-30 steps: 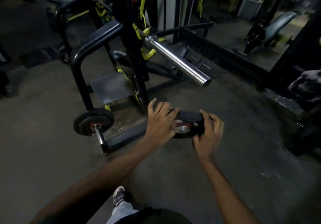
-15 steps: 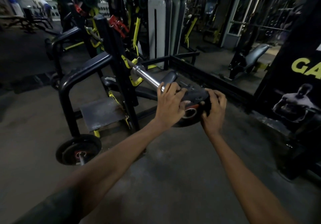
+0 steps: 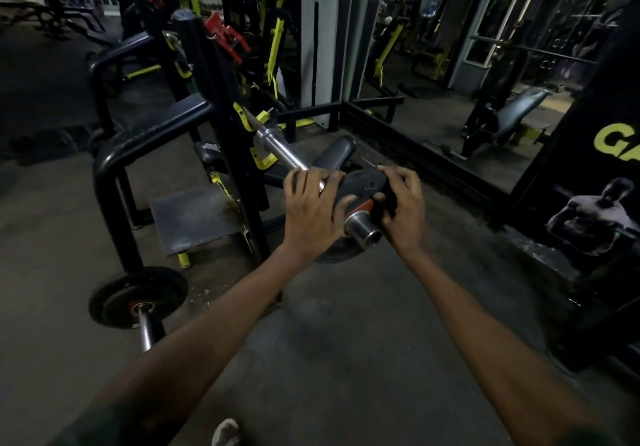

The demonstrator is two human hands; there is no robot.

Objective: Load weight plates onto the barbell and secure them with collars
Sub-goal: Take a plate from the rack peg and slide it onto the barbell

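A black weight plate (image 3: 363, 182) with a red hub ring sits on the chrome barbell sleeve (image 3: 282, 149), whose open end (image 3: 363, 232) pokes out through the plate's hole. My left hand (image 3: 311, 208) grips the plate's left edge, fingers curled over the rim. My right hand (image 3: 403, 205) grips its right edge, thumb near the red ring. The barbell rests on a black rack with yellow hooks (image 3: 242, 116). No collar is visible.
A second bar with a black plate (image 3: 138, 295) lies low at the left by the rack's frame (image 3: 114, 168). A bench pad (image 3: 332, 153) sits behind the sleeve. A mirror wall and black poster (image 3: 602, 182) stand at the right. Bare concrete floor lies in front.
Both hands lifted the plate from low near the floor up to the sleeve end and slid it on; the sleeve tip now shows through the hole.
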